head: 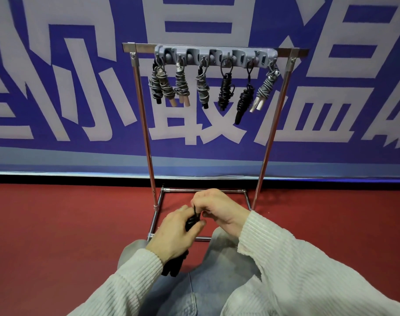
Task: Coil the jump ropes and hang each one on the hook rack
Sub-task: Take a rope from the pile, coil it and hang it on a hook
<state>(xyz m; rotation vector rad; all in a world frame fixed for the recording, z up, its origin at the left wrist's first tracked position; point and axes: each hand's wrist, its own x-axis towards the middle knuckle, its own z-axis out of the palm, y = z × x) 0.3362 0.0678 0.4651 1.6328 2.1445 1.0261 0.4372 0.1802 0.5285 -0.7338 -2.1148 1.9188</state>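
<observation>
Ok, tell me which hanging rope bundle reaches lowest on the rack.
The all-black bundle, second from the right on the hook rack; its black handle tip drops below every other bundle's end.

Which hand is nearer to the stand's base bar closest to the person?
Left. The left hand, gripping the black jump rope, sits almost over that base bar; the right hand, pinching the rope's cord, is higher, toward the far bar.
</observation>
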